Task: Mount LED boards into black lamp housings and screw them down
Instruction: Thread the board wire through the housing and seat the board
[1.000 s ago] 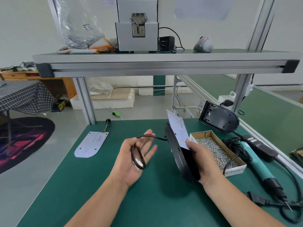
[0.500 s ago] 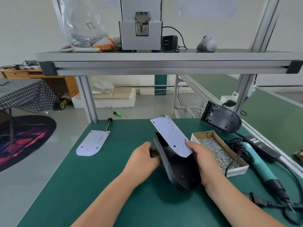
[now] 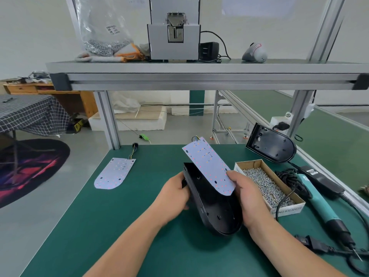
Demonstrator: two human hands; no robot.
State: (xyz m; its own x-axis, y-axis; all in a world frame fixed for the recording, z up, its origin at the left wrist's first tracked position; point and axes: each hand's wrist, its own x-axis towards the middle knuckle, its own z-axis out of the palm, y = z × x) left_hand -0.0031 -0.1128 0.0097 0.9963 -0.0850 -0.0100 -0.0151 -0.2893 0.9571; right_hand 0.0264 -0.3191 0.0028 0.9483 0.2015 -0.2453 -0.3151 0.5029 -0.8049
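A black lamp housing (image 3: pixel 211 204) is held tilted above the green mat, its open side facing up and toward me. My right hand (image 3: pixel 247 198) grips its right rim and pinches a white LED board (image 3: pixel 207 164), which leans out of the housing with its rounded end inside. My left hand (image 3: pixel 175 193) clasps the housing's left side, where the black cable runs. A second LED board (image 3: pixel 114 173) with short wires lies flat on the mat at left. Another black housing (image 3: pixel 273 145) leans at the back right.
A cardboard box of screws (image 3: pixel 267 186) sits right of the held housing. A teal electric screwdriver (image 3: pixel 319 200) with black cables lies along the right edge. The aluminium shelf (image 3: pixel 199 76) overhead carries a grey screw feeder (image 3: pixel 173 29) and a bag of screws.
My left hand, which held a cable loop in an open palm, has closed onto the housing's left side. The housing has turned from edge-on to open side up, and the board has tipped lower.
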